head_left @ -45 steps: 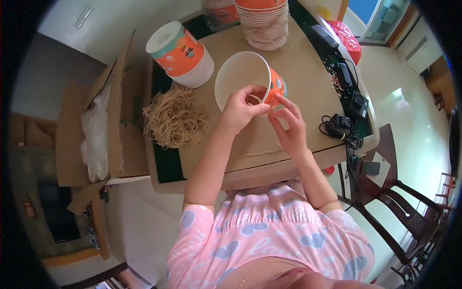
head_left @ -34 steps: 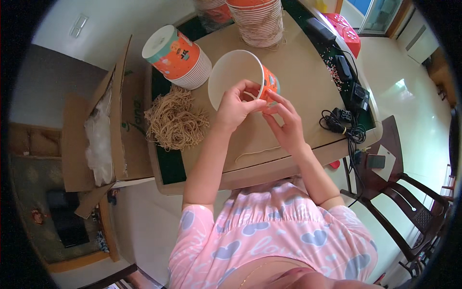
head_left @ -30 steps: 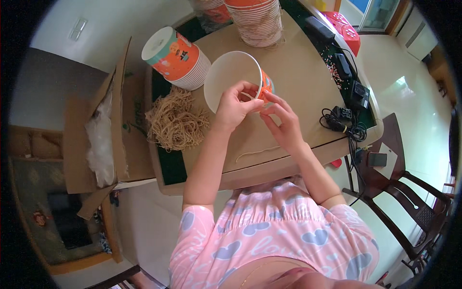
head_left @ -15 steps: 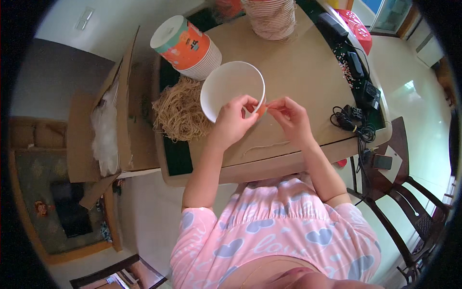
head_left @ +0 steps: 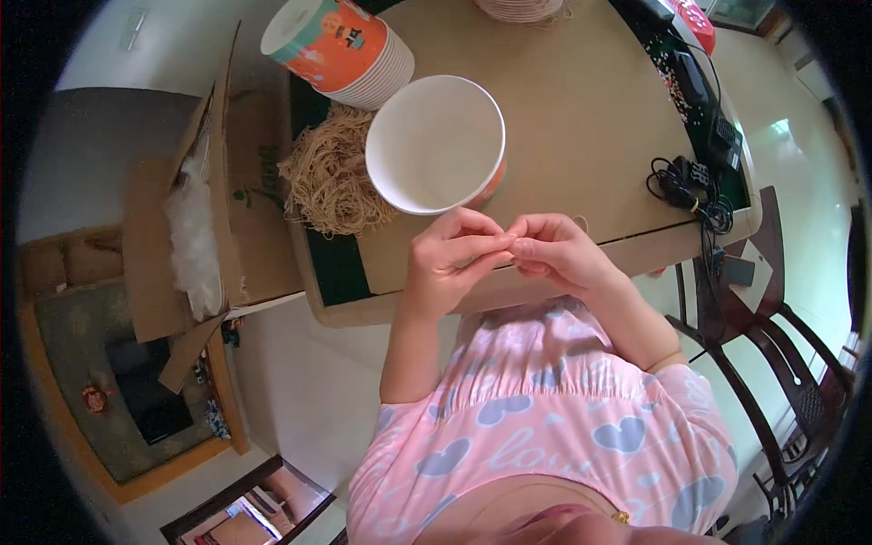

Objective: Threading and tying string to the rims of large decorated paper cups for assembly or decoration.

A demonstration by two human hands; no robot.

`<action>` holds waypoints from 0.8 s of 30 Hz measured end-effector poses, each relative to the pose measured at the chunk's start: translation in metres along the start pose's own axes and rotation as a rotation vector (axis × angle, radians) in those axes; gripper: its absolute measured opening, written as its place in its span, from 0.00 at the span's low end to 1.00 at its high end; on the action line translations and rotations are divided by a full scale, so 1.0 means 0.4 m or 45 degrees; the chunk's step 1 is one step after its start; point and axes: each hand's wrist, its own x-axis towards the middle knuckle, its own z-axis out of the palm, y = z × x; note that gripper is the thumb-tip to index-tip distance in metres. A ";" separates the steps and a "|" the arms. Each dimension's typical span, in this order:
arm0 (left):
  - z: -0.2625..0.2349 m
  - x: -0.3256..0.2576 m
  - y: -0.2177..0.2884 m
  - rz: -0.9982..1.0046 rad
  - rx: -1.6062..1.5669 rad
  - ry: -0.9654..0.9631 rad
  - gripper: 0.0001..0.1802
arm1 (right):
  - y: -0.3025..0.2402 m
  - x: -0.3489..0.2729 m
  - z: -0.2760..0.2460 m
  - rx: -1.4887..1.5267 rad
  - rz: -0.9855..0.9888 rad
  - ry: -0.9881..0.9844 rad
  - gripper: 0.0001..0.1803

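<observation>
A white paper bucket [head_left: 427,150] with an orange outer side stands on the table, its open mouth facing up. Just in front of it, over the table's near edge, my left hand [head_left: 454,259] and my right hand [head_left: 568,259] meet with thumbs and fingertips pinched together. Whatever lies between the fingertips is too small to make out. Behind my right hand a short curve of thin tan string [head_left: 581,221] shows; the rest is hidden. Neither hand touches the bucket.
Left of the bucket lies a heap of tan string [head_left: 331,173], below a stack of orange-and-green paper buckets [head_left: 350,54]. An open cardboard box [head_left: 259,200] stands beside the table. Black cables [head_left: 681,191] and chargers lie along the right edge, near a dark wooden chair [head_left: 772,336].
Both hands have left the bucket's rim and come nearer to me, with their fingertips now together. The bucket stands more upright. The whole view has shifted slightly.
</observation>
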 end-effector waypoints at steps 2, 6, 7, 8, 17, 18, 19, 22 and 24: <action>0.004 -0.006 -0.007 0.110 0.093 0.036 0.10 | 0.002 -0.007 0.003 0.023 0.021 -0.001 0.06; 0.030 -0.001 -0.003 0.206 0.399 0.224 0.08 | 0.013 -0.010 0.029 -0.296 -0.236 0.209 0.05; 0.034 -0.002 -0.003 0.203 0.397 0.219 0.08 | 0.022 -0.009 0.038 -0.564 -0.432 0.333 0.04; 0.039 -0.003 -0.004 0.151 0.428 0.247 0.08 | 0.026 -0.012 0.045 -0.659 -0.558 0.394 0.05; 0.047 0.043 0.005 0.238 0.632 0.198 0.06 | 0.012 0.003 0.047 -1.155 -0.986 0.526 0.05; 0.045 0.051 0.005 0.242 0.658 0.192 0.06 | 0.010 0.006 0.043 -1.152 -0.987 0.529 0.05; 0.040 0.061 0.008 0.242 0.659 0.188 0.06 | 0.007 0.011 0.039 -1.112 -0.898 0.586 0.06; 0.025 0.102 0.015 0.127 0.714 0.187 0.04 | -0.013 0.057 -0.006 -1.130 -0.915 0.721 0.07; 0.010 0.139 -0.018 0.051 0.739 0.185 0.06 | -0.021 0.092 -0.038 -1.170 -1.048 0.808 0.06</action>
